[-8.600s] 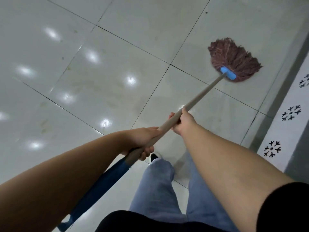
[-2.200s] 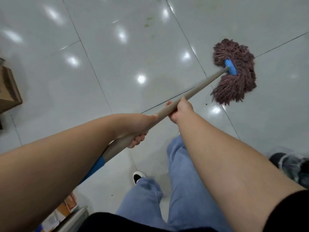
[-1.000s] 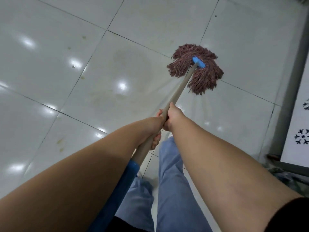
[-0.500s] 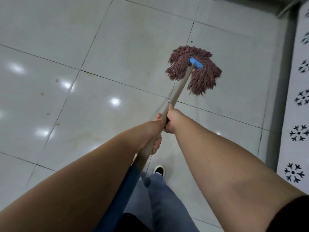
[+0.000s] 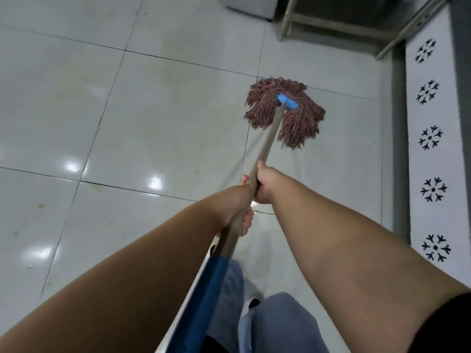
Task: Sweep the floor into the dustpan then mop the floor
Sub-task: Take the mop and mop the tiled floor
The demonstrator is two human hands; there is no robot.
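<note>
I hold the long beige mop handle [image 5: 267, 141] with both hands, so that I can press and steer it. My right hand [image 5: 265, 186] closes around it higher, my left hand [image 5: 240, 207] lower, near the blue grip. The reddish-brown string mop head [image 5: 300, 123] lies flat on the glossy white tile floor [image 5: 165, 103], near the grey wall edge [image 5: 397, 149].

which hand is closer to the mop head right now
Right. The right hand grips the handle higher up, nearer the mop head; the left hand grips just behind it, further down the handle.
</note>
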